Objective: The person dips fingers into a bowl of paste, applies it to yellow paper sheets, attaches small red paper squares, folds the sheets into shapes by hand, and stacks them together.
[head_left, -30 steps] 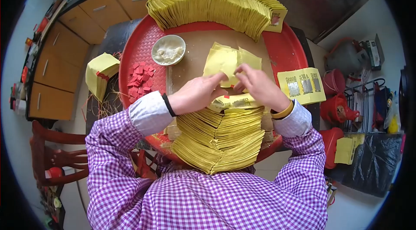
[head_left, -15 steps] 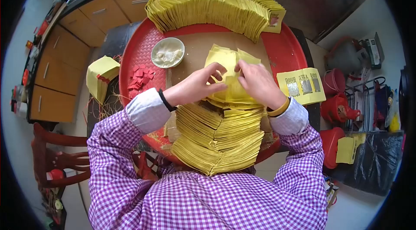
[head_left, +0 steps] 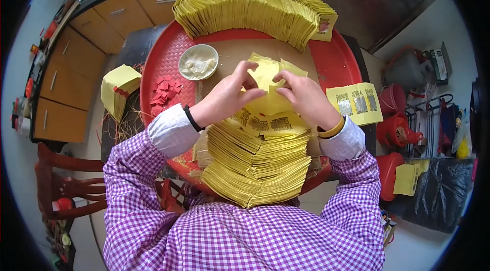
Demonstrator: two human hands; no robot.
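A yellow paper sheet (head_left: 266, 77), partly folded, lies under and between my two hands. My left hand (head_left: 228, 95) is at its left side, with thumb and index finger apart in a curve and the thumb tip by the paper. Opposite it, my right hand (head_left: 306, 98) has curled fingers, with a gap between thumb and index finger; its fingertips are close to the paper's right part. Below them shows a printed yellow sheet (head_left: 280, 123) with dark markings. It rests at the top of a tall stack of folded yellow papers (head_left: 255, 166) near my body.
A large red tray (head_left: 341, 59) bears cardboard (head_left: 227, 48), a bowl of pale paste (head_left: 198, 62), red paper squares (head_left: 166, 89) and a long row of folded yellow papers (head_left: 245, 10). More printed sheets (head_left: 357, 105) lie right; a yellow bundle (head_left: 120, 87) is left.
My right hand's thumb and index finger have parted from their closer hold. The dark print on the sheet below my hands has come into view. My left hand has shifted slightly.
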